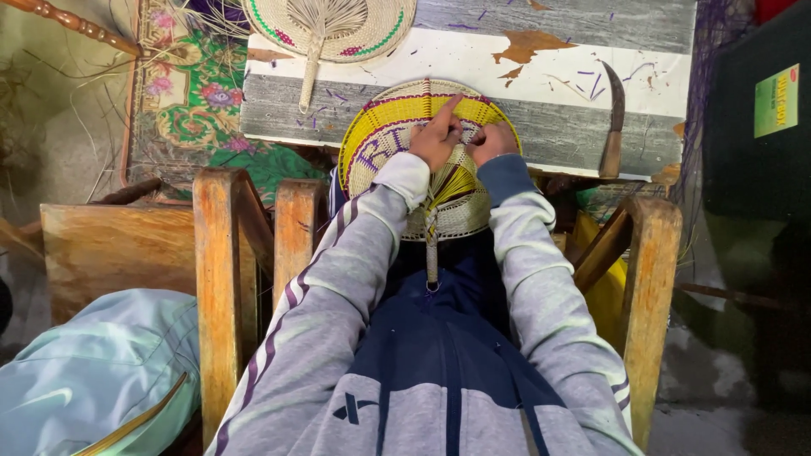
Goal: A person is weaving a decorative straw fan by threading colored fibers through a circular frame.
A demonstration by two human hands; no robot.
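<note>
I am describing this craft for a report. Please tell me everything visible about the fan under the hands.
The fan is a round woven piece, yellow with purple bands and a pale natural rim. Ribs gather into a plaited handle pointing toward the person. It leans on the edge of the table. The left hand and right hand press on its middle.

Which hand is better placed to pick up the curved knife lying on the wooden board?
Probably the right hand. It rests on the yellow woven fan on the side nearer the curved knife, which lies to its right on the wooden board. The left hand would have to cross over the right.
</note>
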